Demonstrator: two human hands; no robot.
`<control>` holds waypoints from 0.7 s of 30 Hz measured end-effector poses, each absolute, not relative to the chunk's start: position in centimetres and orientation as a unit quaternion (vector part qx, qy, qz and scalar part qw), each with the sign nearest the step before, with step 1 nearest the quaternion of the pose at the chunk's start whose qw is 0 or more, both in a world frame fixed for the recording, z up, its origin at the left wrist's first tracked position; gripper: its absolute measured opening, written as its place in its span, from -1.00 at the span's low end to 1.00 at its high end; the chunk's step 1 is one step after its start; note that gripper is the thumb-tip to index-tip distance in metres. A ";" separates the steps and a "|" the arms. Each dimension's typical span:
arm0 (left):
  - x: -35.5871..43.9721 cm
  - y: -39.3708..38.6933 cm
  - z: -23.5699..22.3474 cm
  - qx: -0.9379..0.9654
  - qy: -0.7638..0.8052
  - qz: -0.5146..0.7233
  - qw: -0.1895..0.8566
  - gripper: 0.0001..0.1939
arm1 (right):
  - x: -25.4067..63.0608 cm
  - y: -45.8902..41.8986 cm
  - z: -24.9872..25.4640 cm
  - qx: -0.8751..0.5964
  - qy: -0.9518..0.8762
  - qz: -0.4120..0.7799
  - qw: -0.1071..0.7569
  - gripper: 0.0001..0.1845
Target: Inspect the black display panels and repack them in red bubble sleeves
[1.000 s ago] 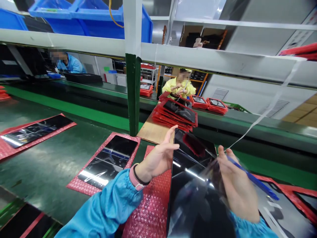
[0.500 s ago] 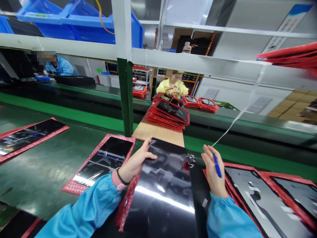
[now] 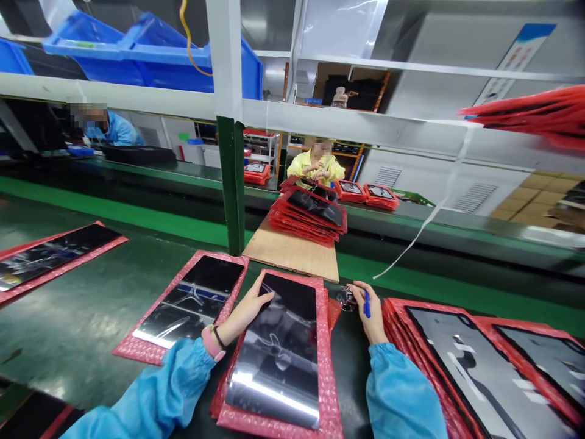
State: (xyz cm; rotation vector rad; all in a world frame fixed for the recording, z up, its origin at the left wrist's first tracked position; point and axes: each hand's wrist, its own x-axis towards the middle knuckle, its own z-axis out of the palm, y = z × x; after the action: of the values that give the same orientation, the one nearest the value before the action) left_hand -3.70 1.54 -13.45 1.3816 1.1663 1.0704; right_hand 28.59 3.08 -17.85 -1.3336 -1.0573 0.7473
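Observation:
A glossy black screen panel (image 3: 278,347) lies in front of me on a stack of red bubble-wrap sleeves (image 3: 326,372). My left hand (image 3: 247,312) grips its upper left edge, thumb on the face and fingers at the side. To the right, my right hand (image 3: 371,312) is closed around a slim blue pen-like tool (image 3: 367,303). Its fingertips are at a small shiny, silvery object (image 3: 346,299) on the bench, whose kind I cannot make out. A white strip (image 3: 406,247) hangs above that hand, apart from it.
Another panel (image 3: 196,299) on bubble wrap lies left, a further one (image 3: 55,253) beyond it. Grey-backed panels (image 3: 484,366) in red sleeves lie right. Ahead, red-sleeved panels (image 3: 311,219) are piled on a wooden board (image 3: 292,259). A green-wrapped post (image 3: 231,183) stands before me; two people work across.
The black panel has come down from a raised position onto the red bubble wrap, my left hand still on it. My right hand has moved left and down, away from the white strip, to the shiny object.

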 end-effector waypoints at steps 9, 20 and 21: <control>-7.3 1.0 -13.8 0.557 0.535 0.440 0.457 -0.46 | 26.0 0.5 -17.5 -0.561 -0.465 0.157 0.666 -0.61; -8.9 -1.2 -11.6 0.456 0.537 0.317 0.635 -0.61 | 16.9 -6.2 -17.4 -0.480 -0.641 0.210 0.561 -0.79; -8.9 -1.1 -11.4 0.454 0.537 0.309 0.640 -0.62 | 16.8 -6.4 -17.3 -0.475 -0.646 0.207 0.560 -0.78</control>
State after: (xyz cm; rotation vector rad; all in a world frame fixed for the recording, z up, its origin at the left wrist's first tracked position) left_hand -8.85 -1.13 -11.43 1.0355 1.2249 0.7037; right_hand 16.83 -6.37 -17.33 -1.1194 -1.5235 0.4882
